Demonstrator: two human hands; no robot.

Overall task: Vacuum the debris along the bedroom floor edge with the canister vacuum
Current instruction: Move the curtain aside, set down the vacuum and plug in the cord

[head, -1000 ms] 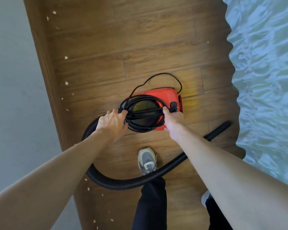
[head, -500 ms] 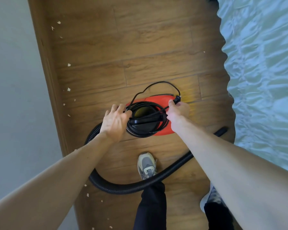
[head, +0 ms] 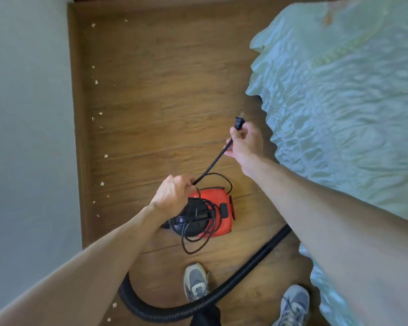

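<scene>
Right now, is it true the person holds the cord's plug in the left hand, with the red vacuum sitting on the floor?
Not quite. The head view shows the plug in the right hand, not the left; the left hand grips the cord lower down, near the red vacuum, which does sit on the floor.

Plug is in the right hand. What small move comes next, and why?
Probably pull more cord free: the right hand holds the plug, the left hand grips the cord taut between them, yet several loops are wound on the vacuum, and no outlet is in view.
</scene>
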